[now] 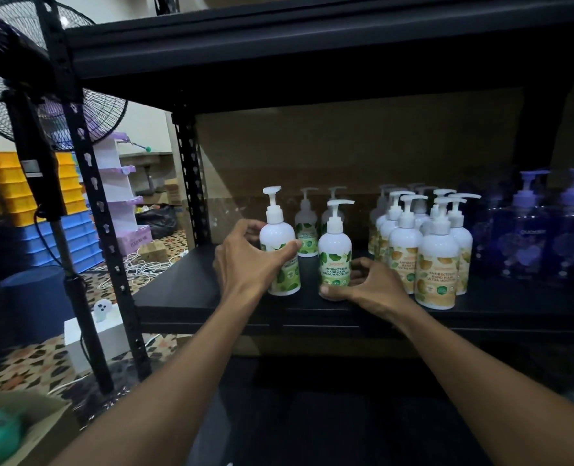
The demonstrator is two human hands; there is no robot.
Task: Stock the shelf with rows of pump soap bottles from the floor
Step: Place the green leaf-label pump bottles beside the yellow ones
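Observation:
Two white pump soap bottles with green labels stand upright near the front of the black shelf. My left hand grips the left green bottle around its body. My right hand holds the right green bottle at its base, thumb in front. Two more green bottles stand behind them. To the right stands a group of several orange-labelled pump bottles, and at the far right are purple pump bottles.
The shelf above hangs low over the bottles. A black pedestal fan stands at the left by the rack upright. A cardboard box with a green item sits on the floor at lower left. Cables lie on the patterned floor.

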